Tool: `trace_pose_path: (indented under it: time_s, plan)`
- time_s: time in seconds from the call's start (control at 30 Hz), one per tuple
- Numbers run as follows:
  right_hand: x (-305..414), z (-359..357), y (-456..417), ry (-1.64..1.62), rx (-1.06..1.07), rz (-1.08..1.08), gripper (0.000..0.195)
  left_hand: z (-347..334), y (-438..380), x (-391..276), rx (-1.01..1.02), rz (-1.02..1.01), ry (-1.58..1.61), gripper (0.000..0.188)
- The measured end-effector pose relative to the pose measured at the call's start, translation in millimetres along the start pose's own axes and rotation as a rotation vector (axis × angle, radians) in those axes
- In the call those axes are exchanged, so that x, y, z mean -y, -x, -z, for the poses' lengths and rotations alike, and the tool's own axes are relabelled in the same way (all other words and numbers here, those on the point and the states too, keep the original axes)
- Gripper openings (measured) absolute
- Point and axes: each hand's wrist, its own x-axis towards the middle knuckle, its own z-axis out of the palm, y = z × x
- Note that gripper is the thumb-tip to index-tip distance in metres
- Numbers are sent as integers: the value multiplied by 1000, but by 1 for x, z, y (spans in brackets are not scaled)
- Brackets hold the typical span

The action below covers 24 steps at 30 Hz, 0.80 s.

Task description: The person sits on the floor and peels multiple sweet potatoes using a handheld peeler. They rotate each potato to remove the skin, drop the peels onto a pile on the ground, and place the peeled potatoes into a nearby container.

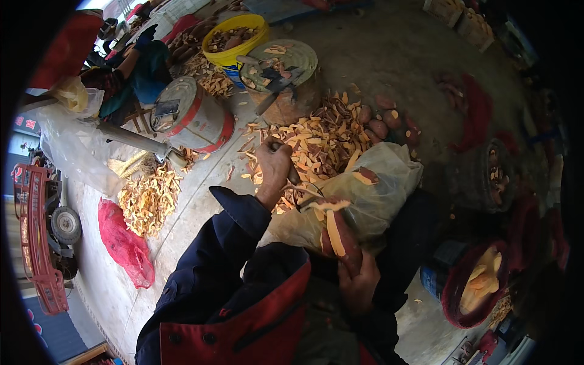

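My left hand [273, 166] is closed around the handle of a peeler [294, 175], whose metal frame reaches towards a sweet potato. A curling strip of peel [333, 205] lies at the tool's end. In my right hand [360, 283] is the lower end of the reddish sweet potato [347, 246], with a long orange peeled stripe along it. Clear plastic sheeting [388, 178] covers my lap, and a piece of peel [366, 175] rests on it. A heap of peelings [328, 137] lies on the floor beyond my hands.
Whole sweet potatoes [378, 127] lie beside the heap. Ahead stand a rusty drum [292, 102], a yellow bucket [260, 23] and a grey-red drum [191, 114]. A red mesh bag [123, 242] lies left. At right, a lined bucket [456, 315] holds peeled pieces. Another person [132, 64] sits upper left.
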Motion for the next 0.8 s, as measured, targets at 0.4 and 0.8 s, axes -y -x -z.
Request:
trace_pose_path:
  time_s: [0.4,0.8]
  plan:
    - [6,-9,-3,88,81,36,35,-33,58,44,262,-113,-298,6]
    - [-2,-5,-1,-128,37,18,55,29,-40,45,-93,-97,-146,8]
